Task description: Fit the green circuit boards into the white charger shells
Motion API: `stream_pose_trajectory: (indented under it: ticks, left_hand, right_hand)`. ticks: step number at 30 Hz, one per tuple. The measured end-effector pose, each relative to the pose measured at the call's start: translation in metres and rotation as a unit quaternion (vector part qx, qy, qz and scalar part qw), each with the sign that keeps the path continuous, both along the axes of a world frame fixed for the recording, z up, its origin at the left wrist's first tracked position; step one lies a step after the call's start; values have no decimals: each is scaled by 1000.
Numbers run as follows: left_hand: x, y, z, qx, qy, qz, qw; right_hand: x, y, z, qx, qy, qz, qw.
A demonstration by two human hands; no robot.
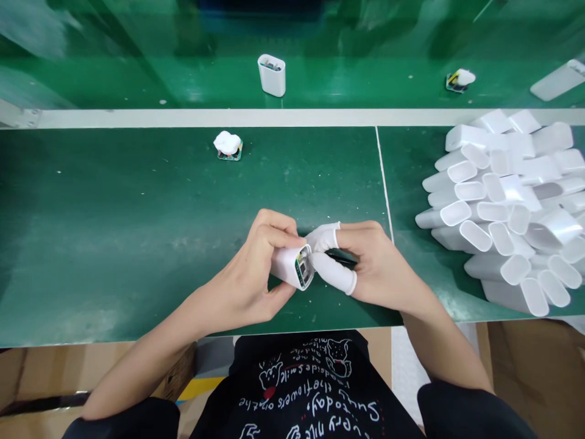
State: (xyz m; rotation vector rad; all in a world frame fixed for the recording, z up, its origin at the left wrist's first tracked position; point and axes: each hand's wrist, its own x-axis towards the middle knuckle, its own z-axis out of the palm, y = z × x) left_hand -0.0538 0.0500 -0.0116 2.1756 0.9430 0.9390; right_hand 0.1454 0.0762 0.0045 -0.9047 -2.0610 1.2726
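My left hand (256, 268) is closed around a white plastic charger housing (287, 266), tilted so its open end faces right. Inside that end a green circuit board (300, 268) shows. White finger cots cover the thumb and forefinger of my right hand (365, 262), and their tips meet at the housing's opening. A slim black tool (343, 256) shows between these fingers; its tip is hidden, so I cannot tell its exact kind. Beyond my hands, a small circuit board with a white lump on top (228, 145) sits on the green bench (137, 244).
At the right lies a big pile of empty white housings (498, 207). On the raised green shelf (347, 79) stand a housing with parts inside (272, 76), another small board (459, 80) and a white piece (558, 80). Cardboard boxes (530, 372) lie below the bench edge.
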Motion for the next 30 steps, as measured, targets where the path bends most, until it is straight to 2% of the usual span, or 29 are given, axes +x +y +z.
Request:
stream_pose_trajectory:
  ticks: [2,7,12,15,18,21,25,27,30]
  left_hand:
    - [1,0,0,4,0,2,1000]
    - [3,4,-6,25,-1,19,999]
    - [5,6,-12,18,-136,66,988]
    - [7,7,-16,74,-145,114,980]
    - [9,6,-16,169,-86,164,968]
    - [10,4,-13,230,-57,184,954]
    - [13,2,-7,254,-55,197,945]
    - [15,2,-7,251,-51,201,945]
    - [16,2,-10,239,-39,199,950]
  right_hand:
    - [-1,-1,1,-26,-1,1,1000]
    - [-6,0,-4,-23,-19,-35,999]
    - [-5,-4,-1,-37,87,-34,995]
    - [-13,-16,-6,-15,146,-96,984]
    - [-25,-27,-15,-7,176,-169,970]
    - [-33,-28,-18,-120,237,-191,945]
    - [-37,-21,-19,-316,314,-176,878]
    - [-38,-18,-22,-382,318,-182,848]
    - [-41,-17,-26,-443,322,-196,813]
